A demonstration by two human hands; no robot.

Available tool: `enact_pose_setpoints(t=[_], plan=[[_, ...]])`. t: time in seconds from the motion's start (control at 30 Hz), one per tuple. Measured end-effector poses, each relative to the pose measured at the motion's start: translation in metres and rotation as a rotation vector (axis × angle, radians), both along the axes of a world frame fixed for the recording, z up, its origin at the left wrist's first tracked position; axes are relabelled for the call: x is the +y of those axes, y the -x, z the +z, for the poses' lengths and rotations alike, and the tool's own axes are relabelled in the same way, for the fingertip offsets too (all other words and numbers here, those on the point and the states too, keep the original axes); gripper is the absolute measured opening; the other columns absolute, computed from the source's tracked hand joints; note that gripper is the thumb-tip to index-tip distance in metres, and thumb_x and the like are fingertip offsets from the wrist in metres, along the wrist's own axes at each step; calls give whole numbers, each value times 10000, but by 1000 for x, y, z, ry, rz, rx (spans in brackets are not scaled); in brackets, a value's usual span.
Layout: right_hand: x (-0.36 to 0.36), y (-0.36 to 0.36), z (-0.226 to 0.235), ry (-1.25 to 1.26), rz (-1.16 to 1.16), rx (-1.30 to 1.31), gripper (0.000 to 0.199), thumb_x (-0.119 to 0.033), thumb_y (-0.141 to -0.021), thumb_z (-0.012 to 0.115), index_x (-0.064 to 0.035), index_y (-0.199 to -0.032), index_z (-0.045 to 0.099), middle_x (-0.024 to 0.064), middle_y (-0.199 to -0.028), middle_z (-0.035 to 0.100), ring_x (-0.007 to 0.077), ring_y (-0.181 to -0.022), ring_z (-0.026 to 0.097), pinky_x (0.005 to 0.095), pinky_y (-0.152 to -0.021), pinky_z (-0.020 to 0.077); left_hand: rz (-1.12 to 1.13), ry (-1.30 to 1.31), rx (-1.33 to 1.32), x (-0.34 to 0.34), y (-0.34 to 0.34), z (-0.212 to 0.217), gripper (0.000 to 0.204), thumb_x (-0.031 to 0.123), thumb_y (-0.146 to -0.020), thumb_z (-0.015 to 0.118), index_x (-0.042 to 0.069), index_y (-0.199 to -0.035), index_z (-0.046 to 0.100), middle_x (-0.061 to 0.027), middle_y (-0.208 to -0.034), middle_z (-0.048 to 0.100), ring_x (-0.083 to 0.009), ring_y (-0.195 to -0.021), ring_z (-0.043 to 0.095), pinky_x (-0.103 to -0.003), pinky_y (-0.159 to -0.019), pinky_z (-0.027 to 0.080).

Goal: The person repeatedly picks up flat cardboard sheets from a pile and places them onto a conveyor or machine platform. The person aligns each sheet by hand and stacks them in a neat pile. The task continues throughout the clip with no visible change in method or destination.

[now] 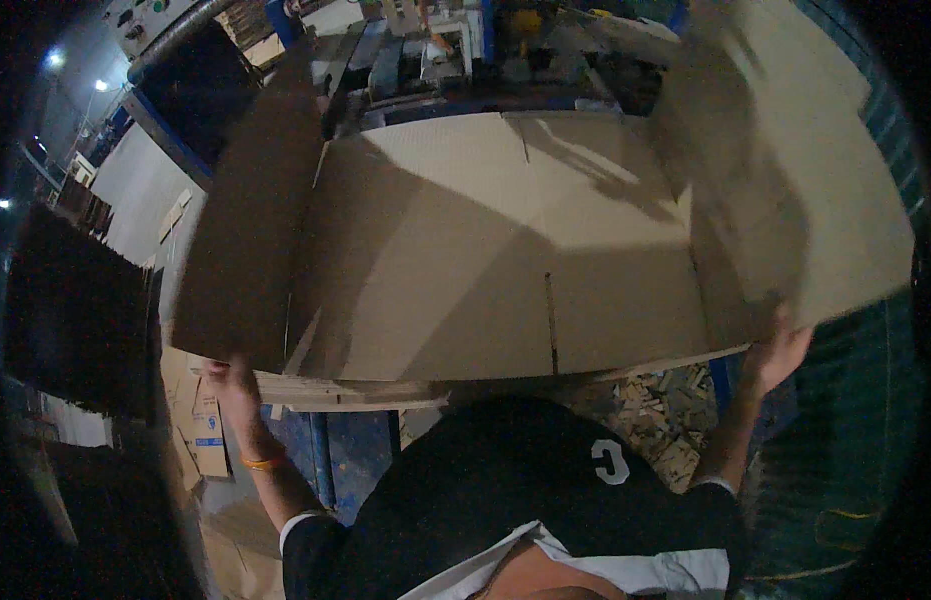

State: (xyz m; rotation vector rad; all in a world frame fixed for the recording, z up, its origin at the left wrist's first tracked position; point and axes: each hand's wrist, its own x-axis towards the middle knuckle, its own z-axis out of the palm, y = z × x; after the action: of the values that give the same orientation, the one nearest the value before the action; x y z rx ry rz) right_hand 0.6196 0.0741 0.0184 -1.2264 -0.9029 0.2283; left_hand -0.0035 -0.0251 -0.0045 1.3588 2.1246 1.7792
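A large brown cardboard sheet point(445, 280) lies in front of me, slotted at its near and far edges. Both of its end panels are bent upward: the left panel point(250, 230) is in shadow, the right panel point(845, 200) is lit and slightly blurred. My left hand point(235, 390) grips the left panel's near bottom corner, its fingers partly behind the board. At the near corner of the right panel, my right hand point(782, 355) is closed on the edge, thumb up against the board. Some fingers of each hand are hidden.
Beneath the sheet, the edges of more stacked cardboard point(385, 393) show. Machinery with blue frame parts point(475, 60) stands beyond the far edge. Cardboard scraps point(665, 410) litter the floor at the near right. A dark stack point(80, 300) stands left; dark green sheeting point(845, 430) hangs right.
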Motion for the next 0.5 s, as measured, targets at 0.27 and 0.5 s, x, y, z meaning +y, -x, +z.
enact_pose_setpoints(t=[0.27,0.5], plan=[[-7,97,-38,6,748,-1546,376,-217,-762,619,-195,-1136,585,73,-1236,532,306,-1140,500,454,-924,425,-726,268,653,34,-115,17,590,-95,-654,493,45,-1227,515,-154,-1318,447,-304,-1246,399,-395,-1047,299],[30,95,-43,-75,858,-1514,429,-289,-784,579,-203,-1202,541,59,-1306,474,299,-1217,421,447,-1000,359,-732,387,838,50,-118,2,542,-51,-696,513,82,-1221,527,-134,-1319,445,-316,-1241,396,-424,-1053,291]])
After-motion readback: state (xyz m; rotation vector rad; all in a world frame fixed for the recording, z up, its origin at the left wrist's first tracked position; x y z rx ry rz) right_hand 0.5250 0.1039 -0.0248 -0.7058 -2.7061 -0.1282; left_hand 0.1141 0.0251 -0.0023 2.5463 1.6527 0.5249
